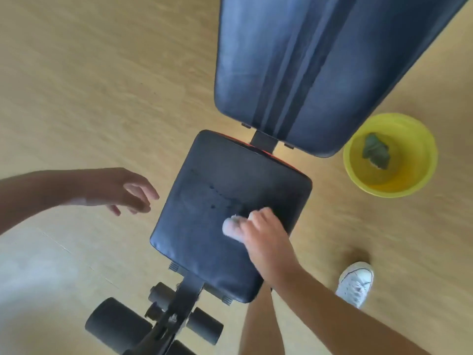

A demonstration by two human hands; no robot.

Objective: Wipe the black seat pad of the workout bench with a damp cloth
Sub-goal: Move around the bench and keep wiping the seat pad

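Observation:
The black seat pad (204, 226) of the workout bench fills the middle of the view, with a few wet spots near its centre. My right hand (266, 234) rests on the pad's right half, closed around a bunched white cloth (231, 225) that presses against the surface. My left hand (120, 190) hovers just off the pad's left edge, fingers loosely spread, holding nothing. The frame is slightly blurred.
The long black back pad (320, 67) stretches up and right from the seat. A yellow basin (390, 156) with a dark green cloth in it stands on the wooden floor to the right. Foam leg rollers (115, 325) sit below the seat. A white shoe (355, 283) is at lower right.

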